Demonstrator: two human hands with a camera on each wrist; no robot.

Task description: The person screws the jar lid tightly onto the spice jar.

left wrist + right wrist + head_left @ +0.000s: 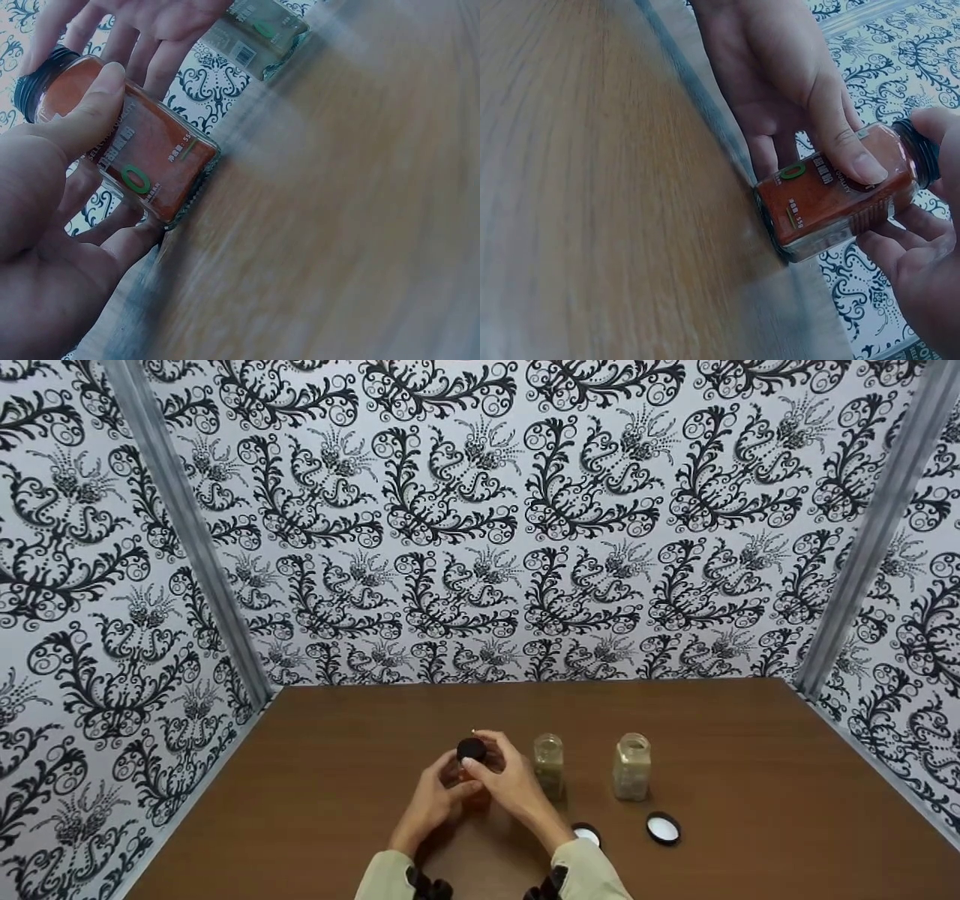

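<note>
A square glass spice jar (169, 154) of orange-red powder, with a printed label and a black lid (471, 749), is between my hands above the table. My left hand (431, 802) grips its body, the thumb lying across the label in the left wrist view. At the neck end, my right hand (514, 780) pinches the lid with thumb and fingers. The lid sits on the jar. In the right wrist view the same jar (821, 210) lies tilted in the picture, its base close to the table surface.
Two lidless glass jars, one with greenish powder (550, 776) and one paler (631, 776), stand upright right of my hands. Two black lids lie white inside up: one (664, 828) by the paler jar, another (587, 832) partly behind my right forearm. Patterned walls border the brown table (337, 735).
</note>
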